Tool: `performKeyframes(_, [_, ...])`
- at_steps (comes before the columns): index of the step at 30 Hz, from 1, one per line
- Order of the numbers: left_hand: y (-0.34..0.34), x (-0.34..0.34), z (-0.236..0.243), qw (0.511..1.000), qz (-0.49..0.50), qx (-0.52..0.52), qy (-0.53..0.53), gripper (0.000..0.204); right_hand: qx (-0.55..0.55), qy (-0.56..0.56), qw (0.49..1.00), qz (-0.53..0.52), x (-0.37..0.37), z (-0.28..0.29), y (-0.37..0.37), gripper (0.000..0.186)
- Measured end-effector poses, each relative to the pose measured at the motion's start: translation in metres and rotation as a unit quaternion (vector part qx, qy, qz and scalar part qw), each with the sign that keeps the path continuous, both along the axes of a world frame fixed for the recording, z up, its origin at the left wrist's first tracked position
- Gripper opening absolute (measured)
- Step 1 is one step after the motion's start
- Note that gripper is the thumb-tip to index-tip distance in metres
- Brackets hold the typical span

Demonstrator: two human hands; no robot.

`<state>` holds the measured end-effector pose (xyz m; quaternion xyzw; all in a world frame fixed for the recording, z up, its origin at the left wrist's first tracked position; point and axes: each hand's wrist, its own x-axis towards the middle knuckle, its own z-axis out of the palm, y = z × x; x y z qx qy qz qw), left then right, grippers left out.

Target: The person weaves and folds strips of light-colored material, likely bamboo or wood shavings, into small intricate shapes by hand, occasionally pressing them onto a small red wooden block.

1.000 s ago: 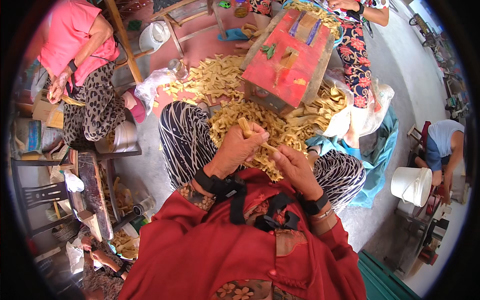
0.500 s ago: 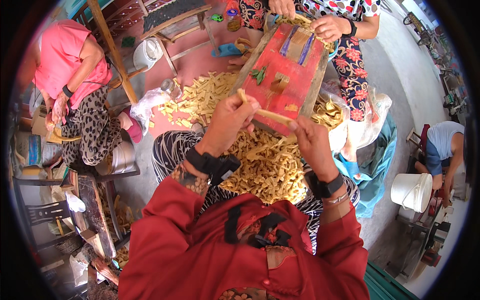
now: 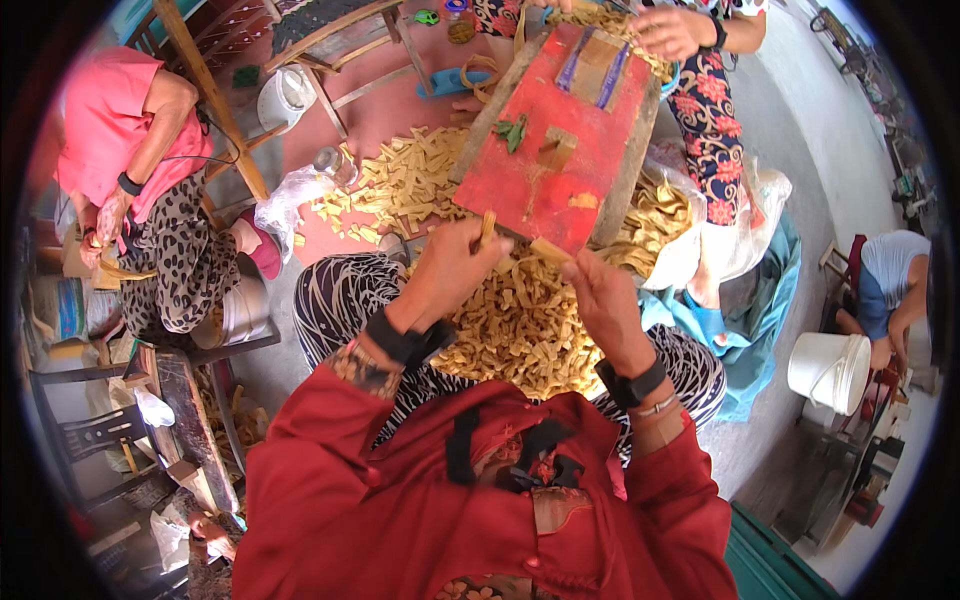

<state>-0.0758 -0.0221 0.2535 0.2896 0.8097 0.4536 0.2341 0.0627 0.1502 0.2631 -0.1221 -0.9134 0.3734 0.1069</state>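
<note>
Both my hands are closed above my lap, close to the near end of a red board (image 3: 555,190). My left hand (image 3: 455,265) pinches a pale yellow strip, whose short end sticks up from the fingers. My right hand (image 3: 608,305) grips a yellow strip (image 3: 548,250) that lies at the board's near edge. Whether both hands hold one strip cannot be seen. Below them, a heap of short folded yellow strips (image 3: 525,340) fills the space between my knees. On the board lie a green leaf sprig (image 3: 511,133) and a small wooden block (image 3: 557,148).
Across the board, another person's hand (image 3: 672,33) works among yellow strips. Loose pieces (image 3: 410,185) cover the floor at left. A sack of long strips (image 3: 650,225) stands right of the board. A person in pink (image 3: 125,130) sits left; a white bucket (image 3: 830,372) stands right.
Both hands have moved down and slightly left, toward the board's near edge. The long strip stretched between them before now shows only as short ends. The other person's hands have parted.
</note>
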Motion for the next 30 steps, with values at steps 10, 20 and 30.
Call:
performKeyframes(10, [-0.036, 0.082, -0.017, 0.812, 0.007, 0.045, -0.582, 0.041, -0.148, 0.034, 0.948, 0.278, 0.045, 0.029, -0.102, 0.013])
performKeyframes(20, [-0.052, 0.087, 0.038, 0.849, 0.009, 0.165, -0.501, 0.023, -0.415, 0.135, 0.900, 0.018, 0.058, 0.039, -0.101, 0.021])
performKeyframes(30, [-0.069, 0.106, 0.086, 0.891, -0.057, 0.120, -0.434, 0.019, -0.353, 0.153, 0.923, -0.019, 0.045, 0.034, -0.110, 0.019])
